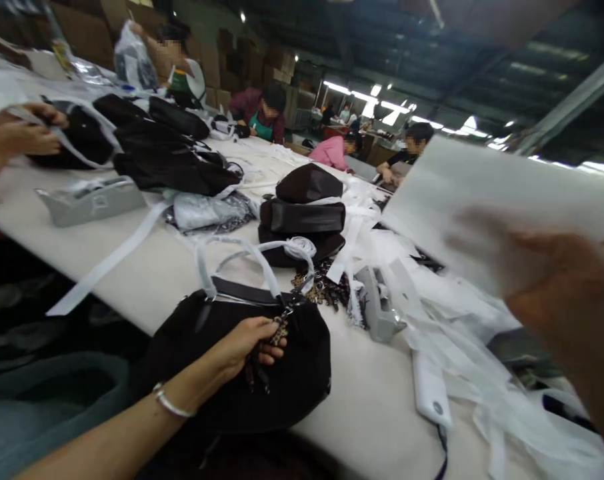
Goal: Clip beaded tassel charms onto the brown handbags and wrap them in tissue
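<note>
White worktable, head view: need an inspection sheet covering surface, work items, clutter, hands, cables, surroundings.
Surface: pale worktable, bare patches near the front edge; damage: nothing seen.
Work items: black handbag with white-wrapped handles, leopard-print charm at its front; stacked dark bags behind.
Clutter: loose white strips heaped right, pile of charms, two grey tape dispensers.
Hands: left hand has fingers closed on the charm; right hand is blurred at a white sheet, grip unclear.
Cables: dark cord or strap on a white handheld device; far end out of view.
Surroundings: another person's hands at left, co-workers beyond, brown cartons behind.
</note>
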Action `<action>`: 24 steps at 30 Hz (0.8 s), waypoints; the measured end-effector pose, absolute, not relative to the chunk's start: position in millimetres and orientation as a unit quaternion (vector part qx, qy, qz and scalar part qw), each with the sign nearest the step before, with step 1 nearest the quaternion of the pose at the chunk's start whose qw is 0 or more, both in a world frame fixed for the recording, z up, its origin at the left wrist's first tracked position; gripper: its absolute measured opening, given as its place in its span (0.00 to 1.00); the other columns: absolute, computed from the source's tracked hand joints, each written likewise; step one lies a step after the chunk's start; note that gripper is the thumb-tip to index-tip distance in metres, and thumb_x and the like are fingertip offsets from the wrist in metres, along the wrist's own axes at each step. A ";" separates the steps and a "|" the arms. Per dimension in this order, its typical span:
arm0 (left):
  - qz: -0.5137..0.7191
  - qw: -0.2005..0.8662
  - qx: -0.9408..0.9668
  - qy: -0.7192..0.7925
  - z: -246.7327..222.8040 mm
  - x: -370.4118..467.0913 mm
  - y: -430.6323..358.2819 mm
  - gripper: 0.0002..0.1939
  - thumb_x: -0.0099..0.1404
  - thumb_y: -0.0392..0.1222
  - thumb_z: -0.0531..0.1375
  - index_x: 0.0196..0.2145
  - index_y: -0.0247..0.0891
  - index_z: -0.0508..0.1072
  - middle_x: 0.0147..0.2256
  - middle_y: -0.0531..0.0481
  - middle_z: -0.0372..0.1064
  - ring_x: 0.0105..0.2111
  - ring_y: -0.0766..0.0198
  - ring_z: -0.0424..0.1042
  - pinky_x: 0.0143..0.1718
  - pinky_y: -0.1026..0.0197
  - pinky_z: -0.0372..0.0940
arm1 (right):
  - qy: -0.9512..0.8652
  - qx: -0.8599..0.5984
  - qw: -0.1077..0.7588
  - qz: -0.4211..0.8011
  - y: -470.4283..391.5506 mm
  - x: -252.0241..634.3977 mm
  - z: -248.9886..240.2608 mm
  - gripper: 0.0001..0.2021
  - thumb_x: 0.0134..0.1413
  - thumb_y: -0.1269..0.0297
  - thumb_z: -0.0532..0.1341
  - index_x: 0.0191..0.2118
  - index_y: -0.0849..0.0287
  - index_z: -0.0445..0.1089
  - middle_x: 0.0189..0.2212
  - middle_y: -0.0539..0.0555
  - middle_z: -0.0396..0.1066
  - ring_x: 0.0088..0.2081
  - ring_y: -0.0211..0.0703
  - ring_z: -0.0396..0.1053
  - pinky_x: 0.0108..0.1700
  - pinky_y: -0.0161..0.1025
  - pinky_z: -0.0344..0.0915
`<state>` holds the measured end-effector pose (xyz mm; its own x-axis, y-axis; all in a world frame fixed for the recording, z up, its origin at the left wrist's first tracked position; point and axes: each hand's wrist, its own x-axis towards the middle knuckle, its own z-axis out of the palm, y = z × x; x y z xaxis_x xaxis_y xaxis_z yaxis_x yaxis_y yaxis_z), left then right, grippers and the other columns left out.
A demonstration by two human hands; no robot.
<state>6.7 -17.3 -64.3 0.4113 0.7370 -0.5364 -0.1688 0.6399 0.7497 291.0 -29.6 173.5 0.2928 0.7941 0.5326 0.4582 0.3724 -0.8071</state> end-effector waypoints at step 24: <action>0.199 0.734 0.402 0.510 -56.5 8.7 -27.9 0.16 0.61 0.50 0.59 0.37 0.35 0.63 0.27 0.47 0.74 0.20 0.66 0.73 0.18 0.69 0.64 | -0.024 -0.357 0.394 0.847 -34.6 162.4 -69.1 0.12 0.50 0.57 0.65 0.33 0.62 0.74 0.28 0.56 0.76 0.28 0.45 0.71 0.37 0.44 0.69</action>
